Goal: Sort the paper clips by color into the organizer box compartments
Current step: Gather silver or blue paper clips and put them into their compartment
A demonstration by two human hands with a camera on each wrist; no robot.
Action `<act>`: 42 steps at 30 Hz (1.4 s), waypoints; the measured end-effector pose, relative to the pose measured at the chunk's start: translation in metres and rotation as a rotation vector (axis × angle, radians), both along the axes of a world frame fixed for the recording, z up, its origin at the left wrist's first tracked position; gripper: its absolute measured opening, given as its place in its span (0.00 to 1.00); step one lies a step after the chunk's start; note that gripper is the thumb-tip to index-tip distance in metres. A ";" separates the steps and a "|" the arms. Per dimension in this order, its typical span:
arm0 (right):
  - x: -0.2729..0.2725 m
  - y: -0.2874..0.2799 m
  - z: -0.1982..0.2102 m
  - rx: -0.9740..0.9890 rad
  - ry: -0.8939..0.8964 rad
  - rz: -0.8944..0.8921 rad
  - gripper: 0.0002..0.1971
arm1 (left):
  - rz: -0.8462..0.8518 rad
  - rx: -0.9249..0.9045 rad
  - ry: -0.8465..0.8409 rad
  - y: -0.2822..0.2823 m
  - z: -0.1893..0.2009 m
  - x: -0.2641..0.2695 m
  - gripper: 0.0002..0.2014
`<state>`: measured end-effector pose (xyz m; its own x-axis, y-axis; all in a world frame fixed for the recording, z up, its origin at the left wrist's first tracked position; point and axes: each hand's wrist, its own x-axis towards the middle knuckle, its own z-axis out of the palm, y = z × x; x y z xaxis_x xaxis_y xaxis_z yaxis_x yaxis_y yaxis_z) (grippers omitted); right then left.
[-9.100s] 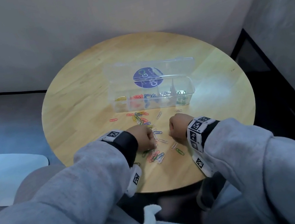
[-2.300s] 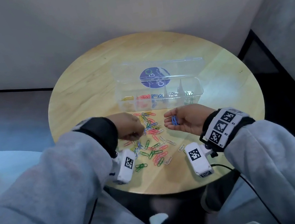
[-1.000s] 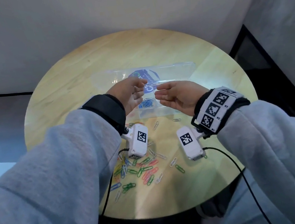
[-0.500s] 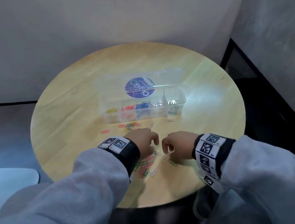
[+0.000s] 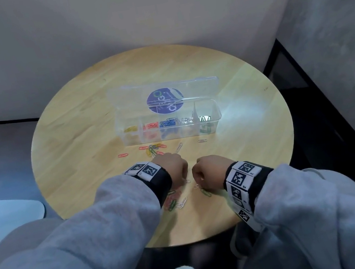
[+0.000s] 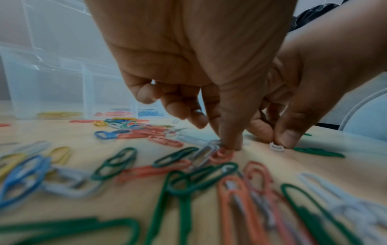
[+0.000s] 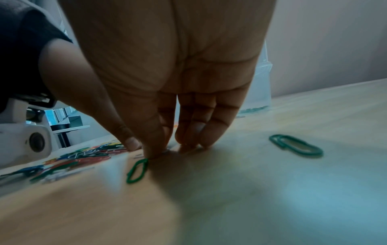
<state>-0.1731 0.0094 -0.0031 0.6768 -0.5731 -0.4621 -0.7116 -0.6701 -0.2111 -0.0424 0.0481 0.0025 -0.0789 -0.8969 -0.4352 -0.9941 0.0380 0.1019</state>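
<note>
While curled, 2 hands (image 5: 173,170) down.

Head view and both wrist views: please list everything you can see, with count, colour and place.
Round table: one, light wood, centre.
Organizer box: one, clear, lid open with purple sticker, far half of table.
Sorted paper clips: yellow, red, blue, white, green, one colour per compartment, left to right.
Loose paper clips: many, mixed colours, between box and hands.
Chair seat: one, white, left of table.
Left hand: fingertips down on the clips.
Right hand: pinches a white clip.
</note>
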 end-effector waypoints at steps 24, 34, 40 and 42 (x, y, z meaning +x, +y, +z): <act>-0.004 -0.043 0.027 0.947 -0.812 -1.119 0.10 | 1.166 0.061 1.479 0.002 0.045 0.052 0.10; -0.005 -0.050 0.003 -0.103 -0.016 -0.378 0.24 | 0.272 -0.066 0.133 0.007 0.011 0.033 0.16; 0.002 -0.046 -0.002 -0.232 0.088 -0.263 0.19 | 0.190 -0.083 0.035 0.004 -0.002 0.026 0.14; 0.001 -0.046 -0.002 -0.247 0.064 -0.267 0.18 | 0.197 -0.093 0.030 0.002 -0.005 0.027 0.13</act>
